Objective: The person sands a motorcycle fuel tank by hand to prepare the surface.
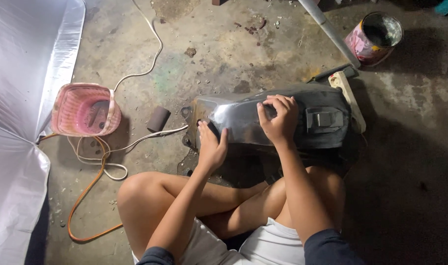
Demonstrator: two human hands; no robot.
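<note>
A dark, glossy metal tank-shaped body part (243, 120) lies on the concrete floor in front of my crossed legs. My left hand (211, 147) presses a small dark pad, likely sandpaper, against its near left side. My right hand (279, 118) rests on top of the part with fingers curled over its ridge, gripping it. A black bracket (324, 119) sits on the part's right end.
A pink plastic basket (85, 109) stands at left beside a silver sheet (17, 98). White and orange cords (98, 162) loop across the floor. A small dark roll (158, 119), a paint can (376, 37), a grey pole (329, 32) and a power strip (349, 95) lie around.
</note>
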